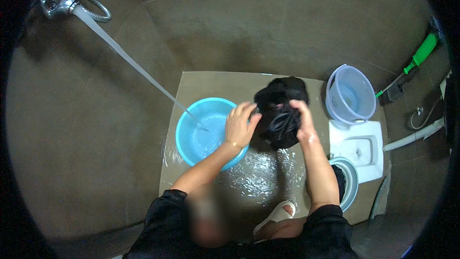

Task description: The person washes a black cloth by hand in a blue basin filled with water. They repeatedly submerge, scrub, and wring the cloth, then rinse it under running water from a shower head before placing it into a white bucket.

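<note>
Two hands [239,125] [303,122] and two black sleeves [165,216] [328,221]. Two heaps of black cloth [282,127] [340,181]; the pieces in each cannot be counted. One blue basin [184,134], one lavender bucket [336,100] and one pale pail [353,182]: three vessels. One tap [62,7], one looped hose [104,12], one water stream [124,54]. One toilet [342,136], one white pipe [417,135], one green handle [424,50], one white slipper [278,214].

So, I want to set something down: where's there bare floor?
A bare strip lies between the light-blue basin and the back wall. A larger, wet patch shows between the basin, the black cloth bundle, the right forearm and the white slipper. The right side is crowded: lavender bucket, squat toilet and round tub stand close together.
</note>
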The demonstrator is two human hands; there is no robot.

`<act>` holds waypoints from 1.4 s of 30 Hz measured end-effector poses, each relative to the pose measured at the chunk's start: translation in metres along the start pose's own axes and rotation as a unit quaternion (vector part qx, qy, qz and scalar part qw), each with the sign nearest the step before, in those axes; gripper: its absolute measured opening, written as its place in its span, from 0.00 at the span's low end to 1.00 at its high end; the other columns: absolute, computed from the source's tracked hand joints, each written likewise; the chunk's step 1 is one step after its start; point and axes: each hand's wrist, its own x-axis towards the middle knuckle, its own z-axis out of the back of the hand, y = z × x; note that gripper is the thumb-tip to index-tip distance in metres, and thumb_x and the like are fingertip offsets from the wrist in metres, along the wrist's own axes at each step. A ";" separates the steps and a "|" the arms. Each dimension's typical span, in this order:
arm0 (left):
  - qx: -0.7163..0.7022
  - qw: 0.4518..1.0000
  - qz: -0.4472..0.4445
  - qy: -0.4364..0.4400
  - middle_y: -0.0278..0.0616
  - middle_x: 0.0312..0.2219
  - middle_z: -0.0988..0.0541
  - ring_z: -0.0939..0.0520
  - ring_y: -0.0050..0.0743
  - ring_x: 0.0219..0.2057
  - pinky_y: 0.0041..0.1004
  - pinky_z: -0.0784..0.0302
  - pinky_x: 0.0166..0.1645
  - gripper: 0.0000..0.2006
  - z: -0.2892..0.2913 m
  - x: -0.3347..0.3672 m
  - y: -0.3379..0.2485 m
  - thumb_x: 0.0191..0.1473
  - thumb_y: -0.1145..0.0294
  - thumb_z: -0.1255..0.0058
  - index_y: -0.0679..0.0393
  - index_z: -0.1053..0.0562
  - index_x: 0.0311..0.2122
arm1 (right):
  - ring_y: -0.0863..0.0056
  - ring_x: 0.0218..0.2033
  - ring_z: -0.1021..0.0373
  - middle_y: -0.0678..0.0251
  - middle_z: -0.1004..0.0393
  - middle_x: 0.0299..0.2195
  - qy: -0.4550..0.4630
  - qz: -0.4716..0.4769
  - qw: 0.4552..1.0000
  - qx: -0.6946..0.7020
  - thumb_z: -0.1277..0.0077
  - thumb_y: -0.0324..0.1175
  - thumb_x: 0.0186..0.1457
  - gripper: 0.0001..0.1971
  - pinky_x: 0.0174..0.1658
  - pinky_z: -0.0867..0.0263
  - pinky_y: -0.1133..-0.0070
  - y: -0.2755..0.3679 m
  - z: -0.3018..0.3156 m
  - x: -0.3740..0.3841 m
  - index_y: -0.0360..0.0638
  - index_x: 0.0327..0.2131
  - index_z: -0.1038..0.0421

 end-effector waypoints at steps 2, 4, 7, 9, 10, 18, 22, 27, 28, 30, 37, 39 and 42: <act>0.105 0.985 -0.017 0.136 0.49 0.53 0.37 0.36 0.50 0.54 0.46 0.41 0.54 0.24 -0.015 -0.052 0.031 0.48 0.59 0.49 0.48 0.35 0.52 | 0.65 0.33 0.29 0.59 0.25 0.31 -0.009 0.080 0.995 0.053 0.47 0.40 0.40 0.18 0.43 0.32 0.70 0.021 0.001 -0.001 0.36 0.33 0.28; 0.238 0.925 -0.124 0.269 0.47 0.58 0.43 0.46 0.45 0.60 0.48 0.50 0.60 0.24 -0.030 -0.101 0.041 0.49 0.59 0.51 0.46 0.35 0.53 | 0.68 0.32 0.29 0.63 0.25 0.29 -0.005 0.166 0.981 0.097 0.46 0.38 0.42 0.15 0.42 0.31 0.72 0.042 0.000 -0.006 0.39 0.32 0.28; 0.320 0.863 -0.242 0.306 0.46 0.60 0.49 0.54 0.43 0.63 0.50 0.56 0.62 0.25 -0.061 -0.159 0.104 0.48 0.62 0.52 0.42 0.37 0.55 | 0.70 0.33 0.29 0.65 0.25 0.30 0.051 0.224 0.957 0.175 0.47 0.38 0.45 0.13 0.43 0.31 0.73 0.056 -0.029 -0.018 0.40 0.33 0.28; 0.301 0.877 -0.213 0.308 0.46 0.60 0.48 0.52 0.43 0.63 0.49 0.56 0.61 0.25 -0.061 -0.164 0.128 0.48 0.64 0.53 0.42 0.36 0.54 | 0.70 0.34 0.29 0.64 0.25 0.32 0.112 0.224 0.951 0.180 0.48 0.37 0.46 0.12 0.43 0.32 0.73 0.059 -0.038 -0.029 0.40 0.34 0.28; 0.292 0.883 -0.204 0.306 0.46 0.60 0.47 0.51 0.44 0.62 0.49 0.55 0.61 0.24 -0.062 -0.162 0.141 0.48 0.65 0.54 0.42 0.36 0.54 | 0.69 0.35 0.29 0.64 0.25 0.34 0.140 0.226 0.946 0.186 0.47 0.39 0.48 0.13 0.44 0.32 0.72 0.061 -0.034 -0.028 0.41 0.35 0.28; -0.110 0.885 0.292 0.346 0.49 0.55 0.40 0.40 0.43 0.57 0.44 0.44 0.58 0.26 -0.017 -0.068 0.111 0.50 0.54 0.52 0.52 0.37 0.54 | 0.62 0.44 0.31 0.59 0.29 0.43 0.218 0.101 0.949 0.202 0.58 0.64 0.49 0.38 0.50 0.35 0.68 0.023 -0.055 -0.025 0.35 0.48 0.35; -0.635 0.573 0.425 0.296 0.46 0.54 0.36 0.34 0.41 0.54 0.44 0.41 0.57 0.37 -0.017 -0.036 0.078 0.49 0.33 0.64 0.51 0.40 0.56 | 0.70 0.28 0.32 0.70 0.30 0.24 0.304 -0.029 0.926 0.220 0.59 0.57 0.52 0.37 0.37 0.34 0.73 -0.015 -0.047 -0.007 0.36 0.55 0.46; -0.807 0.321 0.387 0.310 0.41 0.55 0.36 0.36 0.43 0.55 0.49 0.45 0.59 0.45 -0.002 -0.032 0.011 0.41 0.24 0.71 0.48 0.43 0.58 | 0.77 0.23 0.35 0.72 0.35 0.20 0.235 -0.088 0.951 0.181 0.54 0.46 0.49 0.30 0.29 0.36 0.80 -0.040 -0.047 0.003 0.41 0.54 0.42; -0.837 0.279 0.354 0.312 0.40 0.55 0.36 0.36 0.44 0.56 0.50 0.46 0.59 0.46 0.000 -0.038 0.005 0.40 0.23 0.70 0.48 0.42 0.58 | 0.77 0.22 0.35 0.71 0.33 0.22 0.179 -0.049 0.977 0.106 0.51 0.46 0.46 0.28 0.28 0.36 0.81 -0.046 -0.039 0.008 0.39 0.48 0.36; -0.848 0.254 0.355 0.302 0.40 0.55 0.37 0.37 0.44 0.56 0.50 0.47 0.59 0.50 0.001 -0.039 0.006 0.34 0.20 0.68 0.49 0.41 0.58 | 0.76 0.24 0.31 0.67 0.29 0.26 0.089 -0.021 0.996 -0.012 0.45 0.43 0.43 0.20 0.31 0.33 0.79 -0.047 -0.027 0.003 0.38 0.36 0.30; -0.682 0.646 0.325 0.107 0.44 0.57 0.46 0.42 0.43 0.57 0.39 0.43 0.59 0.53 0.004 -0.033 -0.019 0.38 0.51 0.37 0.52 0.60 0.62 | 0.79 0.30 0.30 0.67 0.26 0.31 0.002 0.061 0.968 -0.243 0.39 0.35 0.42 0.15 0.34 0.33 0.80 -0.053 -0.029 0.003 0.38 0.34 0.26; -0.487 0.861 0.143 0.007 0.45 0.56 0.43 0.39 0.44 0.55 0.36 0.42 0.57 0.50 -0.015 -0.029 -0.012 0.40 0.53 0.37 0.52 0.57 0.62 | 0.80 0.31 0.31 0.69 0.26 0.31 -0.011 0.098 0.964 -0.245 0.41 0.38 0.45 0.15 0.35 0.35 0.82 -0.061 -0.035 0.002 0.37 0.33 0.25; -0.233 0.968 0.060 -0.072 0.47 0.45 0.34 0.33 0.48 0.46 0.36 0.37 0.51 0.33 -0.018 -0.029 -0.011 0.40 0.61 0.39 0.56 0.40 0.52 | 0.81 0.26 0.33 0.70 0.27 0.27 -0.052 0.100 0.984 -0.140 0.43 0.39 0.44 0.14 0.30 0.37 0.81 -0.072 -0.044 0.009 0.37 0.29 0.26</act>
